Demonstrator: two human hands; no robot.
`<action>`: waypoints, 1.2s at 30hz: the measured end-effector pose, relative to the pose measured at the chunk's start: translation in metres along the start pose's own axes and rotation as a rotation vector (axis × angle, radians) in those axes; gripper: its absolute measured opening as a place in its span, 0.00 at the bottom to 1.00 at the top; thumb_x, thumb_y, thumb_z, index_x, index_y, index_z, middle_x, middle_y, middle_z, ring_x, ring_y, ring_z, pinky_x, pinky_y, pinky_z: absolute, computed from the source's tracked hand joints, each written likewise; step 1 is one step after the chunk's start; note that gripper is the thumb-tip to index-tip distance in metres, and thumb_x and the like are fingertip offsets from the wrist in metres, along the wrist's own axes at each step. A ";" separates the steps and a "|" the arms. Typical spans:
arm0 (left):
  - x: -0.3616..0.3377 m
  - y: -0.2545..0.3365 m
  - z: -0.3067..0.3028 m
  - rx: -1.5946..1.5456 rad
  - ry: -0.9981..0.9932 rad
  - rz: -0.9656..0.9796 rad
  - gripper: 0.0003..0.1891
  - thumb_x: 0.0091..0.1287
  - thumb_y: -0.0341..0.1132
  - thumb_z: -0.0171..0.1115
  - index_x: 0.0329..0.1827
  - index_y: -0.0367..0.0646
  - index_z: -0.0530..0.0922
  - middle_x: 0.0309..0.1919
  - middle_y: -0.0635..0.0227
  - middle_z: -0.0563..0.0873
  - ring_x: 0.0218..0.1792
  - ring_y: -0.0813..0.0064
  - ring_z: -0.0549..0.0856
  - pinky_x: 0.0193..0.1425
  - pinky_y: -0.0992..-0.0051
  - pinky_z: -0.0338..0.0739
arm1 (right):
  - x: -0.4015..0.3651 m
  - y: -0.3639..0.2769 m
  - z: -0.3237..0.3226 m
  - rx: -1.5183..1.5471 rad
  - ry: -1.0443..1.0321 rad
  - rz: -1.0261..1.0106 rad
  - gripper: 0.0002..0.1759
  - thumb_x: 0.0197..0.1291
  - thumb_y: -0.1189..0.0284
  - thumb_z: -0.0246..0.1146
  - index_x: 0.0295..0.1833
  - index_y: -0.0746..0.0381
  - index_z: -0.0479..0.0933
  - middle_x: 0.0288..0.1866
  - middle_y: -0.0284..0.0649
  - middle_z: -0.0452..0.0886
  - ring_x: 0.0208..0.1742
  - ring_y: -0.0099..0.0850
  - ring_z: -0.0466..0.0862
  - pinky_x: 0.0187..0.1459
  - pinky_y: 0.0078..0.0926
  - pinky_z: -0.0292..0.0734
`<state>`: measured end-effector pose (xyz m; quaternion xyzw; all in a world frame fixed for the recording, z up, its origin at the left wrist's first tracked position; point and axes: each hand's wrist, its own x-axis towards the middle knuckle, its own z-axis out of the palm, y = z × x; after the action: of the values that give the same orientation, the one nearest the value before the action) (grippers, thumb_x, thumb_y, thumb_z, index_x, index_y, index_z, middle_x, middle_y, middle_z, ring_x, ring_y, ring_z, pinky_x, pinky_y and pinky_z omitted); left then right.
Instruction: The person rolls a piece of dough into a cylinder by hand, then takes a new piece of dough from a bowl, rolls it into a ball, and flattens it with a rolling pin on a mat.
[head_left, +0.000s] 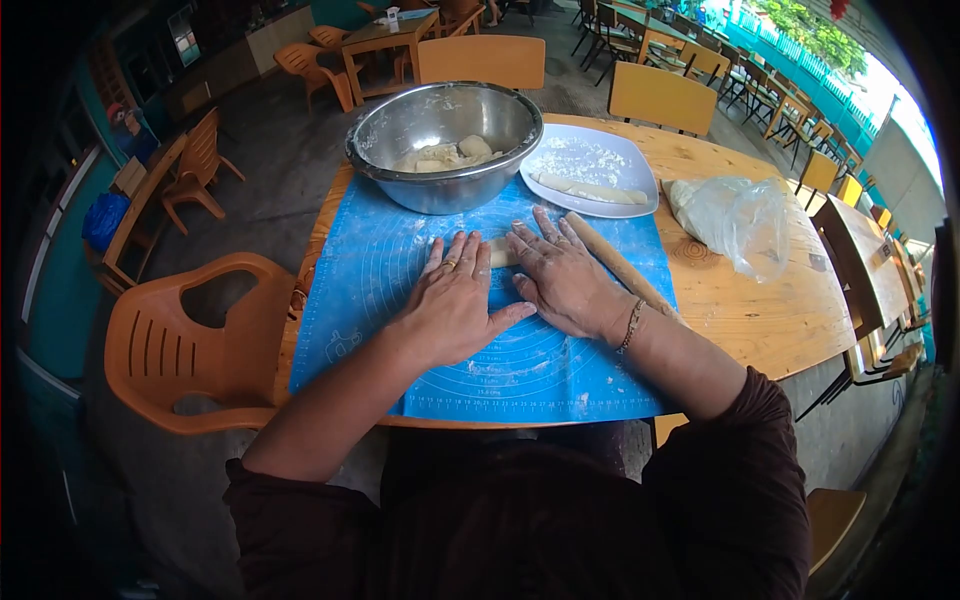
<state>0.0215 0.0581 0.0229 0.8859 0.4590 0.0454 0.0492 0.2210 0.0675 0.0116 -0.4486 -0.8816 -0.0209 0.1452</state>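
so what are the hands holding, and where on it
Nothing grasped: left hand and right hand press flat on a dough roll, one over each end.

Steel bowl (450, 190) with pale lumps inside, at the far edge of the round wooden table (760, 310). Floured white plate (625, 150) just right of it; crumpled plastic bag (740, 215) farther right. Orange plastic chair (225, 350) at left.

The dough piece (503, 253) lay mostly covered by left hand (455, 300) and right hand (562, 280); only a short stretch showed between. Near end of rolling pin (612, 262) was hidden behind the right wrist.
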 end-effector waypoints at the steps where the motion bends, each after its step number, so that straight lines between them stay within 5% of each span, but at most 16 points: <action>1: -0.003 0.004 -0.001 0.051 -0.001 0.020 0.50 0.73 0.66 0.45 0.75 0.19 0.53 0.76 0.33 0.56 0.80 0.45 0.52 0.83 0.52 0.39 | -0.005 -0.003 -0.003 -0.001 -0.002 0.001 0.31 0.70 0.62 0.52 0.72 0.70 0.66 0.76 0.56 0.65 0.81 0.56 0.53 0.79 0.58 0.47; 5: -0.011 0.015 0.006 0.066 0.036 0.104 0.51 0.73 0.66 0.46 0.75 0.18 0.53 0.76 0.32 0.56 0.80 0.43 0.51 0.83 0.51 0.39 | -0.016 -0.009 -0.003 -0.042 -0.043 -0.071 0.31 0.68 0.64 0.53 0.72 0.70 0.66 0.76 0.56 0.65 0.82 0.55 0.53 0.78 0.59 0.47; 13: 0.018 -0.002 0.002 -0.002 -0.031 -0.027 0.48 0.75 0.64 0.41 0.76 0.21 0.51 0.76 0.32 0.54 0.80 0.45 0.51 0.84 0.52 0.39 | 0.007 0.012 0.014 0.030 -0.004 0.032 0.31 0.68 0.65 0.53 0.73 0.69 0.65 0.78 0.53 0.63 0.82 0.55 0.53 0.78 0.60 0.45; 18: 0.003 0.005 0.008 0.014 0.126 0.061 0.45 0.76 0.61 0.45 0.75 0.20 0.55 0.75 0.32 0.58 0.79 0.44 0.54 0.83 0.51 0.40 | -0.010 0.002 -0.004 -0.046 0.024 -0.025 0.30 0.68 0.65 0.53 0.72 0.69 0.67 0.77 0.53 0.63 0.81 0.56 0.53 0.78 0.60 0.45; 21: 0.005 0.009 0.003 0.022 0.003 0.091 0.44 0.76 0.59 0.47 0.74 0.20 0.57 0.74 0.33 0.61 0.79 0.44 0.56 0.83 0.50 0.41 | -0.011 0.003 0.002 -0.010 -0.022 -0.038 0.30 0.67 0.66 0.54 0.72 0.69 0.67 0.77 0.54 0.65 0.81 0.56 0.53 0.78 0.60 0.45; 29: 0.033 -0.021 0.023 -0.075 0.208 0.036 0.42 0.76 0.59 0.44 0.73 0.22 0.61 0.73 0.34 0.63 0.78 0.44 0.59 0.82 0.50 0.43 | 0.007 0.017 0.018 0.079 0.167 0.069 0.30 0.67 0.69 0.55 0.72 0.68 0.66 0.76 0.53 0.67 0.80 0.57 0.56 0.78 0.55 0.50; 36: 0.034 -0.026 0.020 -0.051 0.271 -0.031 0.25 0.70 0.35 0.60 0.67 0.32 0.73 0.61 0.47 0.79 0.65 0.52 0.75 0.73 0.54 0.63 | 0.008 0.011 0.025 0.137 0.130 -0.007 0.28 0.66 0.72 0.57 0.71 0.68 0.68 0.74 0.54 0.69 0.78 0.57 0.60 0.77 0.52 0.55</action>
<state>0.0230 0.0997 0.0009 0.8630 0.4736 0.1754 0.0102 0.2192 0.0846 -0.0116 -0.4322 -0.8713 0.0099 0.2323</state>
